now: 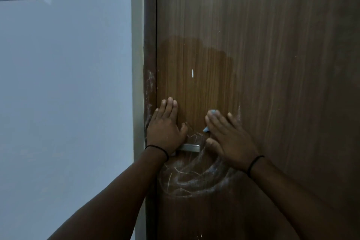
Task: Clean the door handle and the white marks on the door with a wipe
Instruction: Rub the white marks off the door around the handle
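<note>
both forearms are reaching up from the bottom edge, each wearing a thin black wrist band (254, 164). left hand (165, 128) is lying flat on the door (272, 84) near its left edge, fingers straight and close together, pointing up, thumb out to the right; its heel is covering the left end of the door handle (190, 147). handle is a flat silver bar, long axis horizontal, free end pointing right, sitting between the two hands. right hand (228, 136) is pressing flat on the door just right of the handle, fingers straight and slightly spread, angling up-left, pinning a light blue wipe (212, 112) against the wood; only bits of the wipe are showing, at the fingertips and under the index finger. white marks (192, 178) are smearing in curved arcs and scratches below the handle, with more chalky streaks along the door frame (149, 87) and one small white vertical dash above the hands. a darker damp-looking patch (196, 68) is spreading above the hands. pale blue wall (68, 84) is sitting left of the frame.
</note>
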A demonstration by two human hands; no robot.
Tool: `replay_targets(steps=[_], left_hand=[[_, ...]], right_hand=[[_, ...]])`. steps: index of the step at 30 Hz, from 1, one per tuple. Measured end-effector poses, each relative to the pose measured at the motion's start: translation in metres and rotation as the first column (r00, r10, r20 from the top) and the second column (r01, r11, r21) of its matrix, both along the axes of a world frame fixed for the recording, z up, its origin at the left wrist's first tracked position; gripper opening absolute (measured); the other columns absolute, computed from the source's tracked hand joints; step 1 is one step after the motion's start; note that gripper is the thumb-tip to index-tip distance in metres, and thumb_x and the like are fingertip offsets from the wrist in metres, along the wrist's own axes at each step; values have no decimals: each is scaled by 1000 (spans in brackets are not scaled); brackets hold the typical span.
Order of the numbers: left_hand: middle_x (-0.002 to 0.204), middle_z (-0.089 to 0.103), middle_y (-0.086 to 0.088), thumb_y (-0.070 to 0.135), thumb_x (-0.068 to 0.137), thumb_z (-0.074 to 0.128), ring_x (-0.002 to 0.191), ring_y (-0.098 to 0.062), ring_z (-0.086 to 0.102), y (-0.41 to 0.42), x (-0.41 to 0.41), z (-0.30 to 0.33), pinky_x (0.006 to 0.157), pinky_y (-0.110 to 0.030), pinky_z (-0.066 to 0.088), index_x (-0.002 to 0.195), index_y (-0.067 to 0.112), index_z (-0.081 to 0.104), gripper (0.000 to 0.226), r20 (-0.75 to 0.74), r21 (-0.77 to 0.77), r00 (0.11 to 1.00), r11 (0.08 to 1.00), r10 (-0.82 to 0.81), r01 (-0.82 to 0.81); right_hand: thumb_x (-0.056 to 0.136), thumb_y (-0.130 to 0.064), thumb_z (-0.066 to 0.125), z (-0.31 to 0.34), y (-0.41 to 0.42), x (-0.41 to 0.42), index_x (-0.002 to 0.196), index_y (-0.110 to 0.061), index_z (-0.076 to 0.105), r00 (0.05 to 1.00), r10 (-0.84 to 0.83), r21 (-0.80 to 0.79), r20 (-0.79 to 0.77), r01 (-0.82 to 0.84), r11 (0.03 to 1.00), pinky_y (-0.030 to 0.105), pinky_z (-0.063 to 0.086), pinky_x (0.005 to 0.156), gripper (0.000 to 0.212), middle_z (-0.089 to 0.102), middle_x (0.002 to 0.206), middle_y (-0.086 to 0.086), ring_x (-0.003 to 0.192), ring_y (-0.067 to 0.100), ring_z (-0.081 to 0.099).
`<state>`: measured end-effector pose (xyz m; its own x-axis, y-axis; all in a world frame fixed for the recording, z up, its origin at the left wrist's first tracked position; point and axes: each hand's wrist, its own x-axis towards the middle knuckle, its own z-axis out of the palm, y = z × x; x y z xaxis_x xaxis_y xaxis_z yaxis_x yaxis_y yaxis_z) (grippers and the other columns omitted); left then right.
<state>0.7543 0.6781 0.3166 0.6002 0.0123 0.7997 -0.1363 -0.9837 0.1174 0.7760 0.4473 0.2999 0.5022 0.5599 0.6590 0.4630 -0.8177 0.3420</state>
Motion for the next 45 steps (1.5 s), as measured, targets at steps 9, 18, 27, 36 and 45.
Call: replay_targets(steps=[9, 18, 27, 36, 45], left_hand=[[163, 6, -1, 49, 95, 39, 149, -16, 1, 2, -1, 0, 122, -36, 8, 154, 18, 9, 73, -13, 31, 1000, 999, 9, -9], [162, 7, -3, 45, 95, 42, 150, -17, 1, 2, -2, 0, 122, -36, 6, 154, 17, 11, 72, -5, 25, 1000, 1000, -1, 1], [162, 10, -4, 42, 95, 44, 150, -18, 4, 0, 0, -4, 121, -37, 8, 154, 16, 13, 72, 7, 10, 1000, 1000, 10, -10], [163, 7, -1, 37, 97, 40, 150, -17, 1, 4, -5, -6, 120, -34, 3, 155, 17, 10, 68, -23, 46, 1000, 999, 3, -2], [162, 9, -2, 36, 98, 40, 150, -18, 3, 5, -9, -11, 120, -34, 3, 155, 17, 12, 66, -30, 39, 1000, 999, -3, 4]], right_hand=[[103, -50, 9, 3, -32, 9, 156, -17, 3, 992, -126, 300, 2, 120, 946, 43, 0, 123, 62, -2, 164, 0, 150, 13, -9], [102, -51, 3, -24, -45, 0, 155, -19, 11, 995, -96, 119, -7, 97, 988, 42, 2, 123, 63, 6, 164, -2, 150, 10, -5], [102, -54, 7, -18, -2, 5, 156, -19, 6, 998, -58, 111, -6, 58, 992, 42, 1, 123, 64, 0, 163, -1, 150, 12, -9], [103, -52, 13, -35, -12, 4, 156, -17, 3, 990, -140, 249, -29, 142, 958, 42, 0, 123, 64, -3, 164, -1, 150, 12, -10], [103, -50, 14, -80, -19, -5, 155, -19, 11, 991, -108, 68, -73, 113, 991, 43, 3, 121, 61, 6, 164, 0, 151, 13, -4]])
